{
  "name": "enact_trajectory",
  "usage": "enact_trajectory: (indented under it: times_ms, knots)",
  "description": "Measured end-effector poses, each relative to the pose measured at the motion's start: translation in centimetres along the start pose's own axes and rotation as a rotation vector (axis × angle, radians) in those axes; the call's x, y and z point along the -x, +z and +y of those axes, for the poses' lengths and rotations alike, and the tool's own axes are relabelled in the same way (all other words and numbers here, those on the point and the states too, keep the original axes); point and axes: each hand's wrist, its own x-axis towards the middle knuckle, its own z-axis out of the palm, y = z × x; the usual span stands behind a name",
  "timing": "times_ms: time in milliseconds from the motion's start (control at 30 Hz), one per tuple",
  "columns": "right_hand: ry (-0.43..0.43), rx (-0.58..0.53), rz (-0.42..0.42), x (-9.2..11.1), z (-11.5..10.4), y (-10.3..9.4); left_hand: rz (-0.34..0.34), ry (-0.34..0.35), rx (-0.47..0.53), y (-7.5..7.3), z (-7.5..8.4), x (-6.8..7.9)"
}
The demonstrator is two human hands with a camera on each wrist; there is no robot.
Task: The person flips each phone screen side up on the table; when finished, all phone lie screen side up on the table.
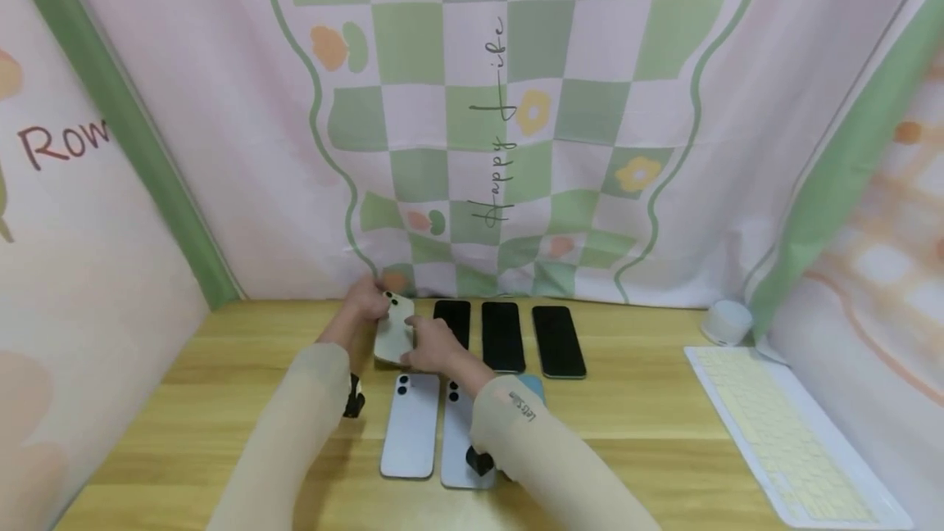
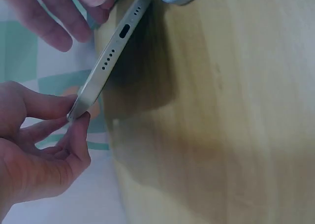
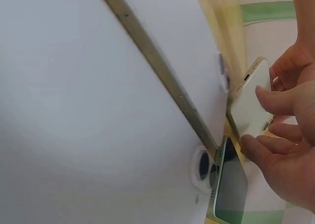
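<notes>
Currently handling pale phone, both hands on it

Left hand [image 1: 365,301] pinches the pale phone [image 1: 394,334] by one edge; right hand [image 1: 435,345] is at the opposite edge, can't tell if gripping. Phone is back up, tilted, at the nine o'clock end of three dark phones [image 1: 503,338]. Step looks like placing or lifting, unclear which; next move probably calls for a steady, level phone. Wood table [image 1: 642,424]. From the pale phone: two white phones [image 1: 410,426] between four and six, keyboard [image 1: 782,424] between three and four, white cylinder [image 1: 726,324] at three, checked curtain [image 1: 413,113] at twelve.
</notes>
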Motion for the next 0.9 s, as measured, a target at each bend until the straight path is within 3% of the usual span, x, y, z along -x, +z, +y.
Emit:
enact_trajectory:
  times_ms: [300,600,733,900]
  knots:
    - [0.045,-0.25,0.053,0.0,0.0,-1.1,-0.01,-0.024,-0.103,-1.4,1.8,1.1]
    - [0.143,-0.579,0.01,0.5,-0.3,-1.4,0.016,-0.034,-0.278,-1.6,3.2,1.1]
    - [0.158,-0.674,-0.006,0.7,-0.6,-1.4,0.021,-0.053,-0.265,-1.1,3.7,1.2]
    - [0.174,-0.759,-0.023,0.8,-0.6,-1.5,-0.015,-0.033,-0.126,-0.6,3.8,0.9]
